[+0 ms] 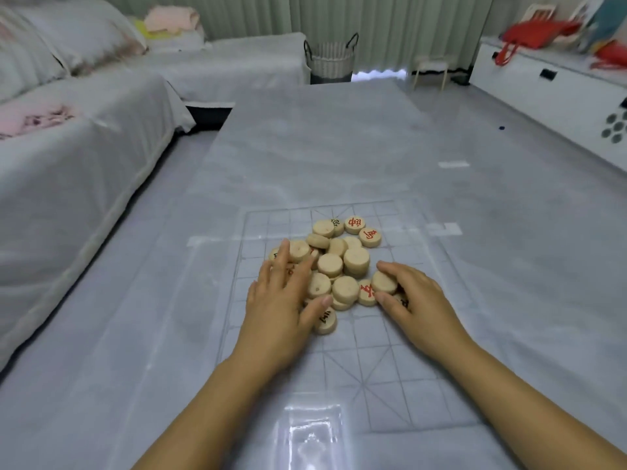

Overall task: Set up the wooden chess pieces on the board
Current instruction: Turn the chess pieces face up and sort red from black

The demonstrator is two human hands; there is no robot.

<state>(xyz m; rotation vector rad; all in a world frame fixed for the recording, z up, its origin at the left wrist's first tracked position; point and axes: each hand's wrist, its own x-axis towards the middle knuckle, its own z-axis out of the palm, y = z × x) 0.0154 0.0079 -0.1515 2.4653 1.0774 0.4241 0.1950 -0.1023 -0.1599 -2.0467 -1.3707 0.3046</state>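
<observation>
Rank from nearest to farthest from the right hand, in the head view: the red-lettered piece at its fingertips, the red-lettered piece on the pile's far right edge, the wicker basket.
From the right hand, pinching a blank piece:
1. The near red-lettered piece, left of the hand.
2. The far red-lettered piece, at the pile's far right.
3. The wicker basket, beyond the table.

Chess pieces (330,262): pale beige wood; red or black characters on some faces.
Board (390,368): clear, thin grey grid lines.
Table (322,147): pale grey, marbled.
Bag (532,30), 1 o'clock: red.
</observation>
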